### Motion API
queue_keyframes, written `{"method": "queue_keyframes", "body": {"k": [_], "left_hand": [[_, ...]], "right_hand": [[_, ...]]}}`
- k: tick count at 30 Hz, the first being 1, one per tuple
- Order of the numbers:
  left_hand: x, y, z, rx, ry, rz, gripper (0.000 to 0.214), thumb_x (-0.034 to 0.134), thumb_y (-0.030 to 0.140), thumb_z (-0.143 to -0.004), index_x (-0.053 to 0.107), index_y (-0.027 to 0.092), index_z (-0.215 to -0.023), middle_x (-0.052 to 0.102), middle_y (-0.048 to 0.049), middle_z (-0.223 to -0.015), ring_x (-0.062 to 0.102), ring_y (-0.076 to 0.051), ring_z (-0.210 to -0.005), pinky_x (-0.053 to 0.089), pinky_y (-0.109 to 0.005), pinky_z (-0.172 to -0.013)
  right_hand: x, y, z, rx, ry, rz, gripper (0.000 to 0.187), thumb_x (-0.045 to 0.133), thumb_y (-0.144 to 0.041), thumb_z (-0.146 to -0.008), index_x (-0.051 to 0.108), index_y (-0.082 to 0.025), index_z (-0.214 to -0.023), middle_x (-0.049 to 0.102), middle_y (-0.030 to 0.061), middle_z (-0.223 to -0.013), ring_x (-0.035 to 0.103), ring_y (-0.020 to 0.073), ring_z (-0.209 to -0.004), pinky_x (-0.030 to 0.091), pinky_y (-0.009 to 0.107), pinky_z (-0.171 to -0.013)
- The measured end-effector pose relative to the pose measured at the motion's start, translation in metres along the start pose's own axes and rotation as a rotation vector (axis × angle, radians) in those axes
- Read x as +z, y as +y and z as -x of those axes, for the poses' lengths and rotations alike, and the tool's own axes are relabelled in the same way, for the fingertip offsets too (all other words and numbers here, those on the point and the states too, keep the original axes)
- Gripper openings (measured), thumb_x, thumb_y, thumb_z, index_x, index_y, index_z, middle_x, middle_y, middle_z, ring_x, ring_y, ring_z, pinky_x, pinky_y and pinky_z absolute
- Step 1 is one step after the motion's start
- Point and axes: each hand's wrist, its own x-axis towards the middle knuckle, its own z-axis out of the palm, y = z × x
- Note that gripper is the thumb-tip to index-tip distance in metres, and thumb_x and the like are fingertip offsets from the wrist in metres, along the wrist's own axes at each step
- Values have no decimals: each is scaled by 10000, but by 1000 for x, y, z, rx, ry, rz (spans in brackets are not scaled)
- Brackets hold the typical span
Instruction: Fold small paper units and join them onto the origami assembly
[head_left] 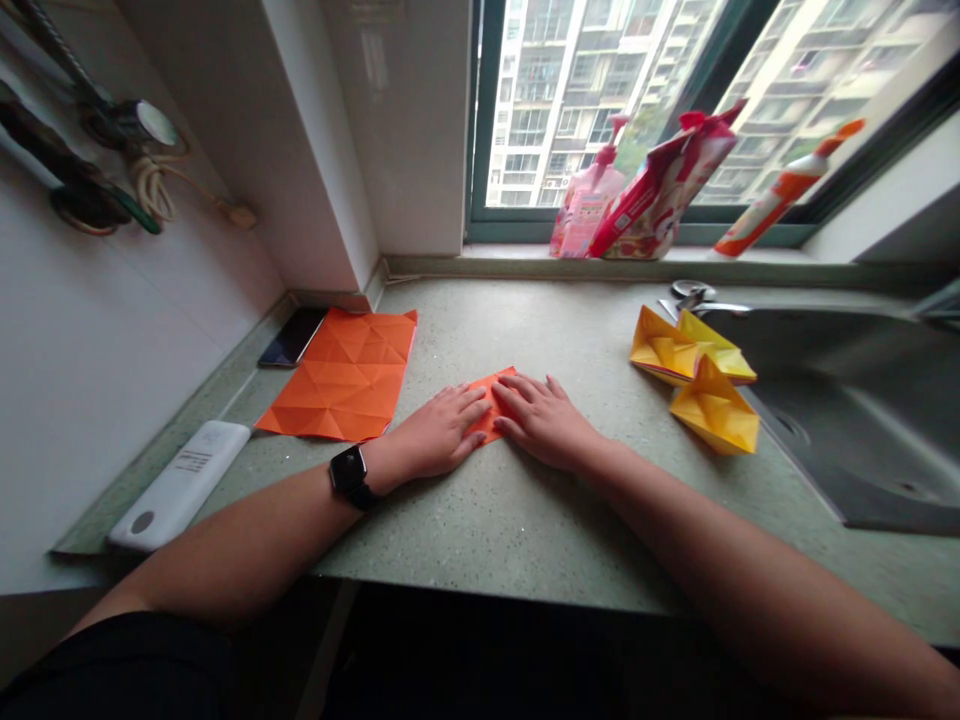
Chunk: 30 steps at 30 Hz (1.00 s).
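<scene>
A small folded orange paper (pixel 491 392) lies flat on the green countertop (pixel 525 510). My left hand (pixel 439 432) rests palm down on its left part, fingers stretched over it. My right hand (pixel 541 418) presses its right part, fingers extended and close together. Most of the paper is hidden under both hands. A black watch (pixel 349 474) sits on my left wrist.
A creased orange sheet (pixel 346 375) and a dark phone (pixel 292 338) lie at the left, a white remote (pixel 180 485) nearer. Yellow folded paper shapes (pixel 701 380) sit right, beside a sink (pixel 862 420). Scissors (pixel 694 295), bottles and a red pouch (pixel 660 195) line the windowsill.
</scene>
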Motion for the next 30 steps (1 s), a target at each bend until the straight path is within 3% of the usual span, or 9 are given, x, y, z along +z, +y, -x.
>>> {"method": "queue_keyframes", "body": {"k": [4,9,14,18,24,27,30], "left_hand": [[1,-2,1,20,-21,-16,537,439,418,-1155,461,202,-1647,362,-156,-1775,334,-334,-1657,278,-561,-1352],[-2,-3,1,5,-70,-42,546,471,461,-1142,507,199,-1621,352,-162,-1779,325,-349,-1660,259,-548,-1359],[-5,-6,2,16,-85,-72,575,483,496,-1135,522,190,-1620,361,-183,-1769,310,-363,-1662,284,-556,-1343],[-4,-10,4,19,-98,-80,606,479,527,-1131,487,217,-1652,341,-159,-1782,304,-339,-1667,278,-534,-1346],[-3,-13,5,5,-88,-75,634,492,565,-1118,469,247,-1667,364,-118,-1781,305,-317,-1669,260,-491,-1354],[-3,-12,5,3,-76,-61,626,488,557,-1120,476,246,-1663,366,-116,-1781,303,-312,-1670,249,-487,-1360],[-3,-10,5,-7,-82,-47,627,493,565,-1118,483,248,-1659,361,-120,-1782,311,-323,-1666,248,-508,-1361]], "right_hand": [[6,2,2,3,-16,0,638,429,-549,-1117,411,-295,-1702,362,126,-1784,335,377,-1646,214,701,-1324],[6,3,3,23,-68,-22,679,371,-568,-1119,324,-303,-1742,271,95,-1812,257,370,-1675,153,724,-1328],[2,15,4,81,-98,-36,702,353,-567,-1110,325,-276,-1748,261,89,-1819,205,415,-1680,158,740,-1322],[2,42,4,126,-68,-13,666,402,-559,-1098,405,-312,-1716,315,83,-1806,213,443,-1674,135,773,-1307],[-13,70,3,210,-14,-16,641,552,-501,-1044,518,-283,-1646,434,136,-1750,323,495,-1622,217,801,-1273],[-31,55,0,140,163,-66,576,563,-392,-1045,577,-232,-1598,559,172,-1649,461,450,-1542,353,702,-1255],[-41,28,0,-16,250,-162,368,547,-301,-1059,760,-293,-1359,750,119,-1346,677,321,-1229,535,527,-1100]]}}
